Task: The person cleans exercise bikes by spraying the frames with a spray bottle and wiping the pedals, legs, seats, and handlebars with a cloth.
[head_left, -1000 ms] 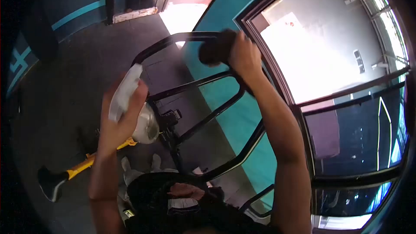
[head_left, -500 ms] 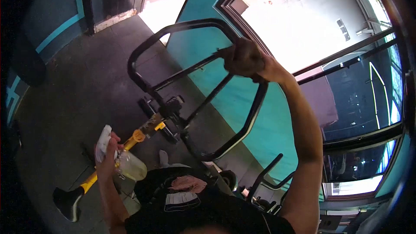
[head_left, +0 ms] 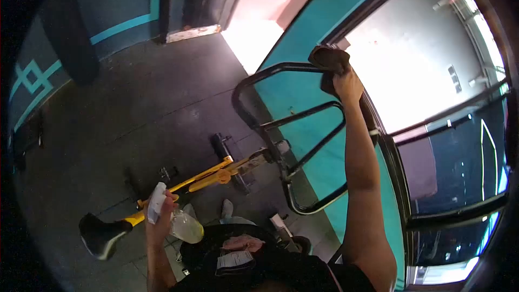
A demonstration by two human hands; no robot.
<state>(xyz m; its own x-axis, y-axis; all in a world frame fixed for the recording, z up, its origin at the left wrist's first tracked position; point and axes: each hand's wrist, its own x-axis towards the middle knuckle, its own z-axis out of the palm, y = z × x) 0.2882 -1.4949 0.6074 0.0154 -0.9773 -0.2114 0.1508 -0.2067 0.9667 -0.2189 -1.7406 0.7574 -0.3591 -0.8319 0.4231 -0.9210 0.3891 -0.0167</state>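
My left hand [head_left: 160, 217] is closed around the neck of a clear spray bottle [head_left: 186, 227] with a white trigger head and pale yellowish liquid inside. My right arm reaches far forward, and my right hand [head_left: 350, 85] grips a dark brown cloth [head_left: 328, 58] at the far corner of a black looped handlebar [head_left: 243, 97]. Part of that bar is hidden behind the cloth and my forearm. The handlebar belongs to a yellow-framed exercise bike [head_left: 208, 179], whose black saddle [head_left: 102, 233] lies to the left of my left hand.
A teal wall [head_left: 303, 94] with a large dark-framed window [head_left: 427, 70] runs along the right. Dark floor tiles [head_left: 146, 103] spread to the left, towards a dark door [head_left: 203, 0]. Part of other equipment [head_left: 284, 230] stands near my body.
My view has turned, so the bike and handlebar appear further right and lower. The cloth, bunched on the bar's corner before, now looks more spread out. The spray bottle stays in my left hand.
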